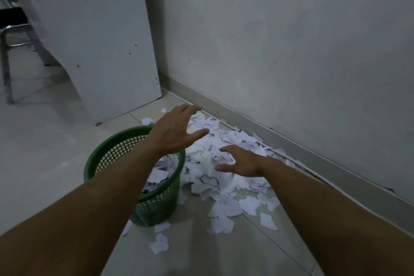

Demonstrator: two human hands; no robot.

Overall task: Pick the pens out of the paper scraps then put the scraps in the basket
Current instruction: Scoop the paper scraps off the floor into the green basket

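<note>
A heap of white paper scraps point(224, 177) lies on the tiled floor along the wall's skirting. A green mesh basket point(156, 204) stands just left of the heap, with scraps inside it. My left hand point(177, 130) hovers above the far side of the heap, past the basket's rim, fingers spread and holding nothing. My right hand point(240, 161) is stretched out over the middle of the heap, fingers spread, empty. No pen shows among the scraps.
A grey-white wall point(291, 51) with a skirting board runs diagonally on the right. A white panel of a desk or cabinet point(100, 40) stands behind the basket. A metal-legged chair point(13, 36) is at the far left. Loose scraps point(160, 243) lie near the basket's foot.
</note>
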